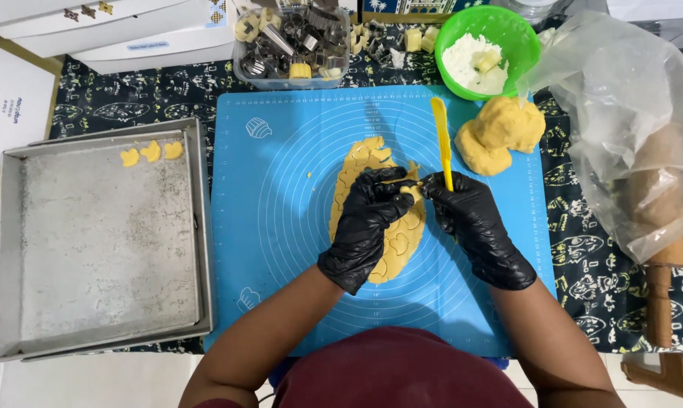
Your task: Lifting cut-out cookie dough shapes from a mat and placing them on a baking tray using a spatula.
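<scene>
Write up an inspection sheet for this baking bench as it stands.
Surface: blue silicone mat over a patterned cloth.
Job's things: rolled dough sheet with cut shapes; yellow spatula; dough lump.
Clutter: metal tray holding three cut-outs; cutter tub; green bowl; bagged rolling pin.
Grippers: left hand on the dough; right hand holding the spatula; both in black gloves.
Cables: nothing seen.
Surroundings: white boxes.

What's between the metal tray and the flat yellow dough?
In the head view, only bare blue mat lies between the metal tray and the rolled dough, apart from one tiny dough crumb.
</scene>
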